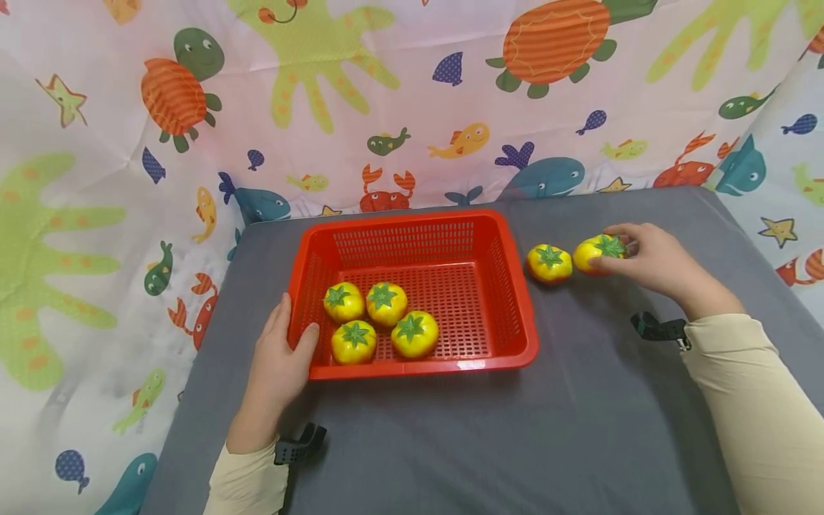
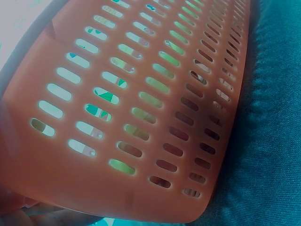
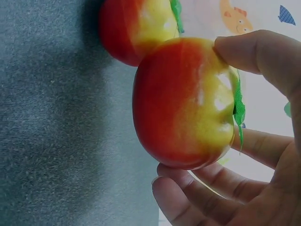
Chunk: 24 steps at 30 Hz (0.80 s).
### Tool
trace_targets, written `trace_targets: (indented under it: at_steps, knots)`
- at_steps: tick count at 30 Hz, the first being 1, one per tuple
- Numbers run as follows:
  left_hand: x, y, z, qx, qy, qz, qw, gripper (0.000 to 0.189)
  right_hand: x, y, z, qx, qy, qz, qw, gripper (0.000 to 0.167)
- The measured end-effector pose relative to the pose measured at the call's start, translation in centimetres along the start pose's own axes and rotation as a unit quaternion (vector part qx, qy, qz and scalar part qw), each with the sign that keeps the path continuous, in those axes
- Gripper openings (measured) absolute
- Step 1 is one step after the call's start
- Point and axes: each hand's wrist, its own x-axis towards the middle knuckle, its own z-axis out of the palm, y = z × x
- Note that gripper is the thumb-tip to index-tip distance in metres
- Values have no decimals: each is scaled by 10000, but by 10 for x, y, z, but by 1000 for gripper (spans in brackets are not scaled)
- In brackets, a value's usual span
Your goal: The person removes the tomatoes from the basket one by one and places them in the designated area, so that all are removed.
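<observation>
My right hand (image 1: 656, 261) pinches a yellow-and-red toy tomato (image 3: 183, 103) with a green leafy top, thumb on one side and fingers on the other. Just left of it on the cloth sits a second toy tomato (image 1: 549, 265), also visible behind it in the right wrist view. At the left end of a red plastic basket (image 1: 425, 368), my left hand (image 1: 277, 365) holds the rim, thumb on the inner side. Several toy tomatoes (image 1: 415, 334) lie in the basket's left half. The left wrist view is mostly filled by the basket's slotted wall (image 2: 155, 99).
A grey cloth (image 1: 515, 443) covers the table. Behind and along both sides hangs a white curtain (image 1: 412, 93) printed with sea animals. Black straps (image 1: 659, 327) sit at both wrists.
</observation>
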Motion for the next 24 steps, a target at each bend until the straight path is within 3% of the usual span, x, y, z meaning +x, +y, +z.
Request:
trace_targets:
  at_steps: [24]
  knots:
    - [-2, 1, 1, -3, 36, -37, 10000, 80, 3, 21, 15, 112, -111, 74, 9998, 82]
